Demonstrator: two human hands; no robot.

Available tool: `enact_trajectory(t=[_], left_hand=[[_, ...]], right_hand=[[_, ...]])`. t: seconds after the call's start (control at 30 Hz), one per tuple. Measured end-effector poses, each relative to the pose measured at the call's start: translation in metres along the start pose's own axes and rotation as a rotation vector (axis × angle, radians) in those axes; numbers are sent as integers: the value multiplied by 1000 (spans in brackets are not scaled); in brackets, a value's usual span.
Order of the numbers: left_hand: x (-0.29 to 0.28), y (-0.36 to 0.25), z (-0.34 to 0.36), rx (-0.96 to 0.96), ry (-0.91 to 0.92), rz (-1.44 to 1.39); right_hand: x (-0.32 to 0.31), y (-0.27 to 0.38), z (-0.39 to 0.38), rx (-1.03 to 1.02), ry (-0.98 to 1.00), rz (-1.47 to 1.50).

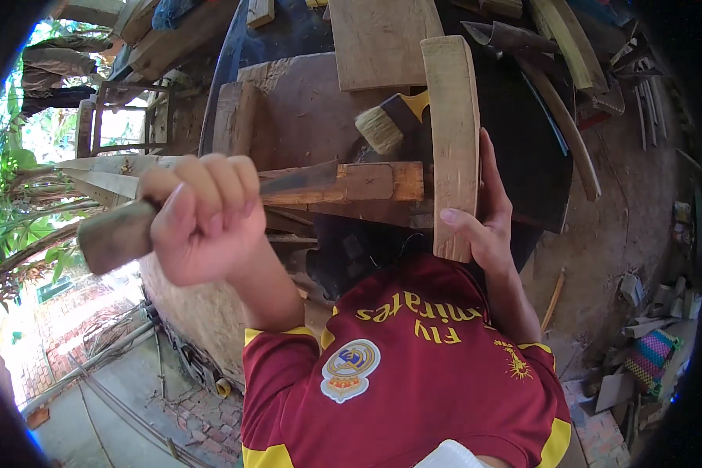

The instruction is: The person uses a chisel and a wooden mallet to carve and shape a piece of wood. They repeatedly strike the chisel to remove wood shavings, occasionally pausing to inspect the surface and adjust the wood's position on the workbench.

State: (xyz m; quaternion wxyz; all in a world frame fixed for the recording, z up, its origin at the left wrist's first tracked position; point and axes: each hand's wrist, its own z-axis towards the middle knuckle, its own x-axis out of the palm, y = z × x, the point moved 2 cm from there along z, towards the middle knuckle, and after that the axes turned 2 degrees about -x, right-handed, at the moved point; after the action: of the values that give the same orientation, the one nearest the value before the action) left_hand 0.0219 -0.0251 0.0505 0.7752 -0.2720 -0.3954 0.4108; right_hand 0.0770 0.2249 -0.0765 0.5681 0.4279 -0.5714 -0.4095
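In my left hand (209, 220) is a thick, round wooden handle, its fingers closed round it. From the fist a dark, flaring metal blade (303, 182) points right, so the tool looks like a chisel. The blade overlaps a narrow orange-brown wooden bar (370, 182) in the picture; whether they touch I cannot tell. My right hand (491, 234) grips the near end of a pale, slightly curved wooden board (454, 148), thumb on its face and fingers behind. The board stands before my chest. A wide paintbrush (384, 131) with pale bristles lies just left of it.
A flat wooden plank (386, 47) lies at the far side of the dark worktable (522, 183). A short wood block (236, 121) rests at its left. Curved wood strips (573, 148) reach in from the right. Greenery and a wooden frame (129, 117) stand at the left.
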Motion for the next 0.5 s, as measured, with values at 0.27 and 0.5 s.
enact_trajectory(t=[0.27, 0.5], left_hand=[[-6, 24, -3, -65, -235, 54], [-16, 27, -5, -68, -256, -37]], right_hand=[[-3, -3, 0, 4, 25, -5], [-1, -1, -2, 43, -1, 18]])
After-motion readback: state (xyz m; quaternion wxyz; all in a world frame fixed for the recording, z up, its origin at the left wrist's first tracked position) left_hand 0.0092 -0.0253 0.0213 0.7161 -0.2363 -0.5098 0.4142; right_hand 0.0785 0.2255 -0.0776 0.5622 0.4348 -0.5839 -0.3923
